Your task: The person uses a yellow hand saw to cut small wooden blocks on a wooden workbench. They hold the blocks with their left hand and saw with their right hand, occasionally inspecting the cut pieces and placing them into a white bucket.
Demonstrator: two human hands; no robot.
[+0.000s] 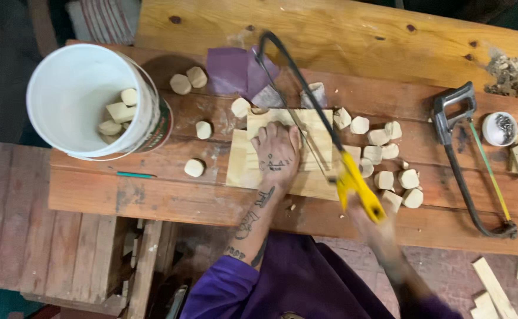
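Slowly I push the saw [329, 127] with long, even strokes. Nearest me, my right hand [372, 221] is wrapped tight round its yellow handle [359, 192]. Farther out, my left hand [275, 150] lies flat, fingers spread, pressing the wood board [312, 133] on the bench [152, 195].

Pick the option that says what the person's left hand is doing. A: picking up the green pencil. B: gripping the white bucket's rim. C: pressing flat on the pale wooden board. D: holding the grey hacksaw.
C: the left hand lies flat on the pale wooden board, while the right hand works the yellow-handled saw.
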